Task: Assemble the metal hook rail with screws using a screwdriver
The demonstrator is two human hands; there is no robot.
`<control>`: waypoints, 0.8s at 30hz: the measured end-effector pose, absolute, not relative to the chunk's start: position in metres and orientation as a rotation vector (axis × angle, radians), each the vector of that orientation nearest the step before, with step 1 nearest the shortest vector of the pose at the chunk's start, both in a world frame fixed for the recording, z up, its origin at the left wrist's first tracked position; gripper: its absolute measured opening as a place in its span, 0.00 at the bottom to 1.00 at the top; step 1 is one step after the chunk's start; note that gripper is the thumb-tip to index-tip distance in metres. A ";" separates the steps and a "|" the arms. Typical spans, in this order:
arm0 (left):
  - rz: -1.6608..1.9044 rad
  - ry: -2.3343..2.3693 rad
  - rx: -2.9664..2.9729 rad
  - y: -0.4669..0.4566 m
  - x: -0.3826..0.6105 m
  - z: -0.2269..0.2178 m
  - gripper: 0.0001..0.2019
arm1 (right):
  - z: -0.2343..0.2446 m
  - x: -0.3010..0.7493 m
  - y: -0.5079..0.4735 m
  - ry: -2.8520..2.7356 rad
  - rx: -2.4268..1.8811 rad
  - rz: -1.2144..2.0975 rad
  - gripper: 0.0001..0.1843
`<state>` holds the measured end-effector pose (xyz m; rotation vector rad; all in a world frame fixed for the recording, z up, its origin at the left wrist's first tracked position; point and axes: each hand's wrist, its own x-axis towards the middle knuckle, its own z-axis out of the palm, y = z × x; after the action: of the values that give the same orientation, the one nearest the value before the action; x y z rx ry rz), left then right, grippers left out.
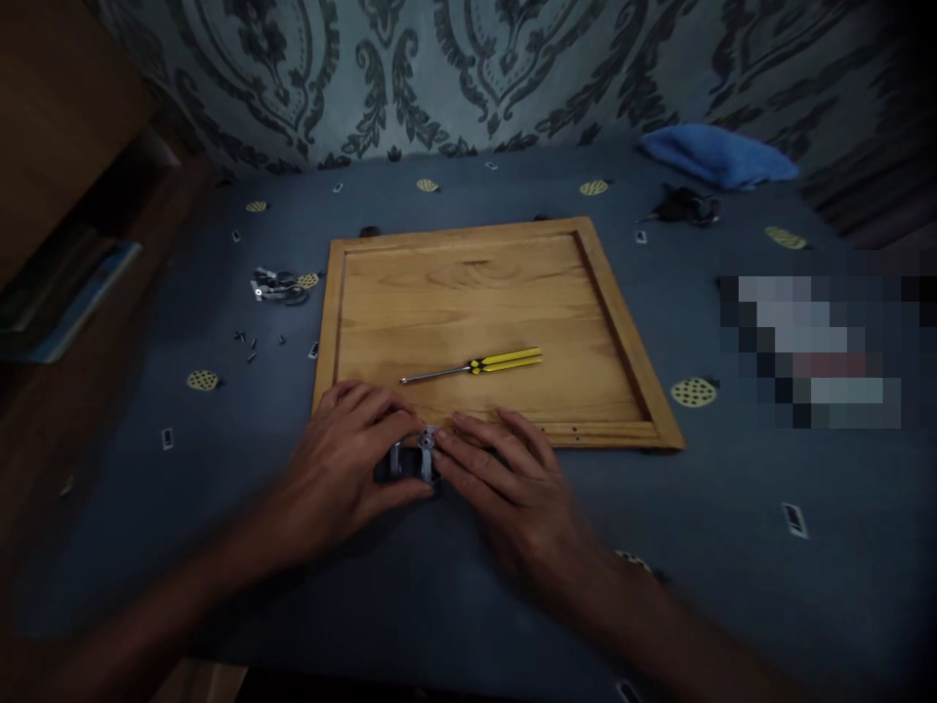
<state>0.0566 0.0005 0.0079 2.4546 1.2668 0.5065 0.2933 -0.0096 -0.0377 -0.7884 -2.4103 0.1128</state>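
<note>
A framed wooden cabinet door (468,293) lies flat before me. At its near edge sits a small silver metal hinge (427,441), partly hidden by my fingers. My left hand (351,449) grips the hinge from the left, thumb below and fingertips at the top. From the right, my right hand (509,464) holds it with bent fingers, the fingertips pressed on the metal and the wood frame. A screwdriver (505,361) with a yellow and black handle rests on the door panel just beyond my hands, its tip pointing left.
Several small screws (253,344) and a group of metal hinges (279,285) lie left of the door on the patterned blue cloth (732,557). A dark object (684,207) and a blue cloth bundle (717,156) are at the back right. Wooden furniture (65,127) stands left.
</note>
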 end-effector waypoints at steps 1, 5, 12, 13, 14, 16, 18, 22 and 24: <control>0.509 1.268 2.452 0.000 0.057 0.008 0.17 | -0.038 0.293 -0.010 -2.408 -0.786 0.116 0.23; 0.500 1.276 2.444 0.001 0.057 0.007 0.17 | -0.038 0.293 -0.010 -2.421 -0.810 0.117 0.23; 0.497 1.288 2.446 0.000 0.058 0.008 0.17 | -0.038 0.292 -0.011 -2.436 -0.832 0.115 0.25; 0.493 1.289 2.445 0.000 0.058 0.009 0.16 | -0.038 0.292 -0.011 -2.437 -0.828 0.109 0.25; 0.488 1.291 2.444 0.000 0.058 0.009 0.16 | -0.038 0.292 -0.011 -2.440 -0.826 0.106 0.25; 0.480 1.295 2.443 0.000 0.058 0.009 0.16 | -0.037 0.292 -0.011 -2.447 -0.829 0.106 0.24; 0.476 1.301 2.444 0.000 0.059 0.009 0.16 | -0.037 0.292 -0.011 -2.451 -0.849 0.108 0.23; 0.496 1.312 2.446 0.000 0.059 0.007 0.15 | -0.037 0.293 -0.011 -2.467 -0.861 0.099 0.18; 0.508 1.313 2.445 0.000 0.059 0.007 0.14 | -0.036 0.293 -0.010 -2.477 -0.854 0.091 0.18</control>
<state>0.0590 -0.0001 0.0069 2.4455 1.3132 0.5082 0.2933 -0.0101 -0.0361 -0.8537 -2.4771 0.0908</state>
